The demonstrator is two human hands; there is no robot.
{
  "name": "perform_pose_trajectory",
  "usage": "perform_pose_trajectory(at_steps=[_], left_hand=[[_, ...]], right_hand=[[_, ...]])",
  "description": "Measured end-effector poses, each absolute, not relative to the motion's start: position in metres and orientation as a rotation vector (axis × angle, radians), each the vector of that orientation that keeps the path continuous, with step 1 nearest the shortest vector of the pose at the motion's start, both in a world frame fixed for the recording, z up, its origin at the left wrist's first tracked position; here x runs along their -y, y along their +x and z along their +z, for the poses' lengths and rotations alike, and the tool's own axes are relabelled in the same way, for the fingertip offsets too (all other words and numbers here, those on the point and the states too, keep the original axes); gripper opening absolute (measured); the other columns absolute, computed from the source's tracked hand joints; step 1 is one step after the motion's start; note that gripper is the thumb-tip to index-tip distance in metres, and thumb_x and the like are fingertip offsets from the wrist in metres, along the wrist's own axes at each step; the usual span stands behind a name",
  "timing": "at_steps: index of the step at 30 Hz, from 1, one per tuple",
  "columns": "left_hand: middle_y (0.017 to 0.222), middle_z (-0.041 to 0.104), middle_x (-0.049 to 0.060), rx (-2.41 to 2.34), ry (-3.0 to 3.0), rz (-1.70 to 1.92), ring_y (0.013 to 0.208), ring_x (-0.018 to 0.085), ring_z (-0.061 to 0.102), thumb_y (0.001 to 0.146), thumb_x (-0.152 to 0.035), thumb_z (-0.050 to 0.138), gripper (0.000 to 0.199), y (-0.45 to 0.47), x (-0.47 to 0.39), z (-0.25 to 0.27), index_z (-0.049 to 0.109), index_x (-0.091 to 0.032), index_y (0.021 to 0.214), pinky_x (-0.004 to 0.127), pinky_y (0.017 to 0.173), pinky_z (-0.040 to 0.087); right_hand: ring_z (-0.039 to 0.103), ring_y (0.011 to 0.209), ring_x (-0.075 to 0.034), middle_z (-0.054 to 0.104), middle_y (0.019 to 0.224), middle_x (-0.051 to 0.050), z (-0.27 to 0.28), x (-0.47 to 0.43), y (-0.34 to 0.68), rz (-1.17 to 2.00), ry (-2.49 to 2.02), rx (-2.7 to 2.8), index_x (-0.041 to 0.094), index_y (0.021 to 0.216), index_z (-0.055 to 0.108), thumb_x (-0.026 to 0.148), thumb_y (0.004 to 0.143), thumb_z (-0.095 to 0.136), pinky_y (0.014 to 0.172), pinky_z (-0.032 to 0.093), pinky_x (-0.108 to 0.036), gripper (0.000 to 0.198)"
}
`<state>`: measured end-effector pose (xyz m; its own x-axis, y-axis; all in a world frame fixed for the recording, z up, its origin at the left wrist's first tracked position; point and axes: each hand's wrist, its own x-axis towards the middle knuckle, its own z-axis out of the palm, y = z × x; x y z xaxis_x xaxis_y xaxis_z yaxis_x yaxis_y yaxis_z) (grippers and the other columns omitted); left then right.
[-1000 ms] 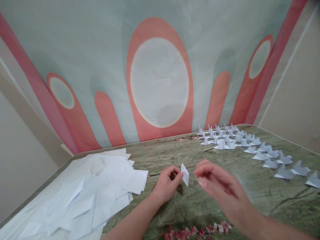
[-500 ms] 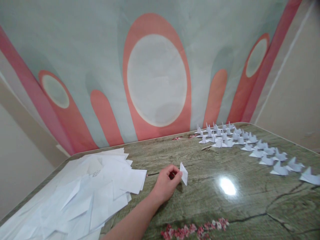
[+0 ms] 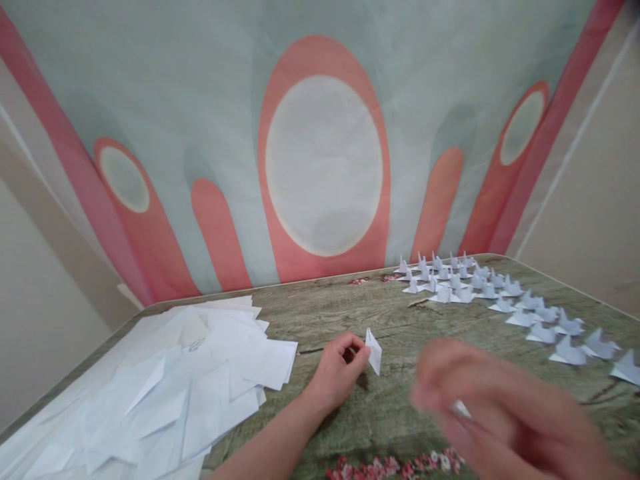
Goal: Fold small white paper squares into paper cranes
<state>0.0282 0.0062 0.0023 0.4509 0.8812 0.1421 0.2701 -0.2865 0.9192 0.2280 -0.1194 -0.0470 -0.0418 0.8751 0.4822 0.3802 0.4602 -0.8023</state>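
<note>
My left hand (image 3: 340, 373) is closed in a pinch on the left edge of a small folded piece of white paper (image 3: 373, 353). The paper stands up above the tabletop, diamond-like in outline. My right hand (image 3: 490, 393) is to the right of it, close to the camera and smeared by motion. Its fingers look curled, and a small bright patch shows between them; whether it grips anything I cannot make out. The two hands are apart.
A spread pile of white paper sheets (image 3: 210, 380) covers the left of the wood-patterned table (image 3: 320, 310). Several folded white paper birds (image 3: 540, 331) stand in rows along the right side and back. A painted wall (image 3: 323, 160) rises behind the table.
My right hand has come into view from the lower right. My left hand still pinches the folded paper in about the same place; the whole view has shifted slightly.
</note>
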Motion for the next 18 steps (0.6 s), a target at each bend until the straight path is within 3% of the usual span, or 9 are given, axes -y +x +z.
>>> perform_pose_trajectory(at_steps=[3,5,9,13,18], left_hand=[[0.065,0.053,0.000,-0.927,1.841,0.842,0.061,0.011,0.045,0.081,-0.035,0.054,0.024,0.027,-0.005,0.003,0.056,-0.014,0.070,0.021,0.058,0.035],[0.067,0.054,0.000,-0.901,1.852,0.831,0.063,0.012,0.046,0.081,-0.035,0.053,0.023,0.027,-0.005,0.003,0.055,-0.015,0.070,0.021,0.060,0.036],[0.066,0.053,0.000,-0.876,1.821,0.801,0.063,0.011,0.046,0.082,-0.035,0.053,0.023,0.026,-0.006,0.003,0.054,-0.015,0.070,0.021,0.061,0.036],[0.067,0.054,-0.001,-0.884,1.779,0.795,0.065,0.012,0.047,0.080,-0.034,0.055,0.020,0.028,-0.006,0.000,0.054,-0.015,0.073,0.021,0.062,0.037],[0.070,0.056,0.000,-0.882,1.725,0.781,0.065,0.012,0.050,0.080,-0.032,0.055,0.018,0.031,-0.004,-0.003,0.055,-0.014,0.077,0.022,0.063,0.038]], right_hand=[[0.055,0.095,-0.021,0.058,0.105,-0.007,0.019,0.057,0.212,0.586,-1.153,1.653,0.028,0.108,0.059,0.027,0.086,0.052,0.084,0.046,-0.038,0.023],[0.055,0.096,-0.020,0.056,0.109,-0.007,0.033,0.034,0.204,0.638,-1.137,1.631,0.026,0.110,0.059,0.028,0.087,0.048,0.082,0.047,-0.035,0.026],[0.055,0.099,-0.018,0.056,0.113,-0.006,0.012,0.027,0.198,0.845,-1.090,1.609,0.024,0.112,0.060,0.029,0.088,0.046,0.088,0.046,-0.034,0.029],[0.056,0.096,-0.019,0.062,0.100,-0.006,-0.004,0.033,0.200,0.817,-1.074,1.617,0.023,0.106,0.065,0.029,0.088,0.046,0.085,0.046,-0.033,0.026],[0.057,0.093,-0.019,0.063,0.098,-0.006,-0.006,0.030,0.200,0.774,-1.094,1.590,0.024,0.102,0.066,0.030,0.088,0.047,0.083,0.046,-0.032,0.025]])
